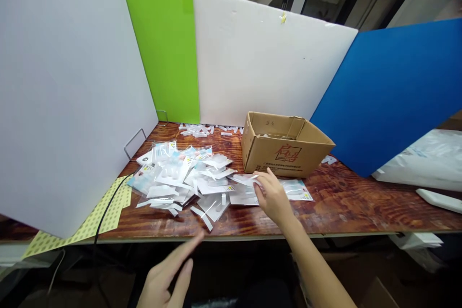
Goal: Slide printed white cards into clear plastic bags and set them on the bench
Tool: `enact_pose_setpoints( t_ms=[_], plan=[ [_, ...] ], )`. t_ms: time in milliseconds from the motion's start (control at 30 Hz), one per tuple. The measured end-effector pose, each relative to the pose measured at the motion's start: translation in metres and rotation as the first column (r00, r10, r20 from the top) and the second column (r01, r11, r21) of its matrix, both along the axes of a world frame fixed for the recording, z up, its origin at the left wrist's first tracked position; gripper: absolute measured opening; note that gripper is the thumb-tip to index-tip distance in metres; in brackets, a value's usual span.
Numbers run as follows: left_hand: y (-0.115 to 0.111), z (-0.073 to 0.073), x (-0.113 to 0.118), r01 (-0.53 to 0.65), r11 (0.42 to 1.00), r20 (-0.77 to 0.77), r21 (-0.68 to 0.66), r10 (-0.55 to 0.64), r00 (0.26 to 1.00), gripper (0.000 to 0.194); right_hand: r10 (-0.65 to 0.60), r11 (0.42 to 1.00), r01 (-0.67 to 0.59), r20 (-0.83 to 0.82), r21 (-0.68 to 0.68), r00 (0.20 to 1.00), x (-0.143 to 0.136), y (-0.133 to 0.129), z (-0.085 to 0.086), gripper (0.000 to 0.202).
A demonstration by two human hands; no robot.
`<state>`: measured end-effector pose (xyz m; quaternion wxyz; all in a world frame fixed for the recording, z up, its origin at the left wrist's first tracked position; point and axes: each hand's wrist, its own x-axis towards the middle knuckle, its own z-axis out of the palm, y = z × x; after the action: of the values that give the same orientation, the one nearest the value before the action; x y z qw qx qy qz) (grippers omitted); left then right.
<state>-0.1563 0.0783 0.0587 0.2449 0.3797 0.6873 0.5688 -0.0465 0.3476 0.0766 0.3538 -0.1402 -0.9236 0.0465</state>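
Note:
A heap of clear plastic packets with white flaps and small printed labels (180,173) lies on the brown wooden table (346,207). My right hand (270,195) is over flat packets at the heap's right side, its fingers bent and pinched at the edge of a clear packet (245,179). Below the table's front edge, my left hand (168,276) is raised with its index finger stretched out and its thumb apart, holding nothing. An open cardboard box (285,154) stands just behind my right hand; its contents are mostly hidden.
Small white pieces (197,130) lie scattered at the back. A yellow dotted sheet (104,211) and a black cable (108,207) are at the left. White, green (164,53) and blue (390,86) panels enclose the table. A wrapped white bundle (426,159) sits at the right.

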Motion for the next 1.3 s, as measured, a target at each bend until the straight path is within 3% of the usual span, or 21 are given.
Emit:
enact_pose_setpoints(
  t_ms=[67,100,167,233,267,333,433,700,833,1033,1133,1233,1300],
  plan=[
    [0.023,0.028,-0.006,-0.018,0.999,-0.240,0.050,0.029,0.970,0.043,0.008,0.994,-0.015,-0.064,-0.110,0.998,0.008,-0.011,0.029,0.016],
    [0.037,0.041,-0.009,0.021,0.998,-0.284,0.060,-0.003,0.959,0.049,0.030,0.983,-0.044,-0.083,-0.180,0.996,0.013,-0.019,0.043,0.013],
    [0.068,0.065,-0.014,0.179,0.983,-0.275,0.044,-0.160,0.948,0.055,0.093,0.944,-0.118,-0.095,-0.309,0.991,0.022,-0.034,0.068,0.009],
    [0.096,0.079,-0.015,0.400,0.913,-0.166,0.085,-0.383,0.909,0.042,0.145,0.905,-0.162,-0.071,-0.394,0.987,0.029,-0.046,0.085,0.008],
    [0.106,0.082,-0.013,0.456,0.881,-0.069,0.124,-0.451,0.890,0.035,0.157,0.891,-0.171,-0.068,-0.421,0.985,0.031,-0.050,0.091,0.008],
    [0.119,0.081,-0.008,0.463,0.859,0.137,0.218,-0.497,0.857,0.026,0.160,0.888,-0.182,-0.086,-0.422,0.983,0.034,-0.056,0.096,0.010],
    [0.119,0.075,0.001,0.344,0.894,0.340,0.288,-0.431,0.836,0.021,0.163,0.910,-0.187,-0.095,-0.370,0.982,0.039,-0.060,0.092,0.013],
    [0.106,0.076,0.008,0.270,0.913,0.531,0.306,-0.399,0.748,0.023,0.155,0.947,-0.183,-0.123,-0.263,0.980,0.050,-0.065,0.074,0.023],
    [0.105,0.078,0.010,0.147,0.940,0.595,0.309,-0.312,0.741,0.020,0.147,0.940,-0.175,-0.117,-0.293,0.982,0.047,-0.070,0.072,0.014],
    [0.103,0.079,0.006,0.112,0.958,0.534,0.266,-0.243,0.810,0.018,0.141,0.927,-0.161,-0.085,-0.338,0.986,0.041,-0.075,0.064,0.008],
    [0.102,0.075,0.004,0.079,0.969,0.436,0.233,-0.177,0.882,0.020,0.107,0.984,-0.112,-0.043,-0.141,0.993,0.038,-0.075,0.063,0.012],
    [0.100,0.071,0.009,0.076,0.971,0.365,0.225,-0.156,0.918,0.026,0.024,0.994,-0.001,-0.209,0.110,0.978,0.031,-0.077,0.067,0.020],
    [0.097,0.070,0.014,0.078,0.967,0.295,0.243,-0.150,0.944,0.026,0.046,0.995,-0.022,-0.269,0.093,0.962,0.024,-0.079,0.071,0.023]
  ],
)
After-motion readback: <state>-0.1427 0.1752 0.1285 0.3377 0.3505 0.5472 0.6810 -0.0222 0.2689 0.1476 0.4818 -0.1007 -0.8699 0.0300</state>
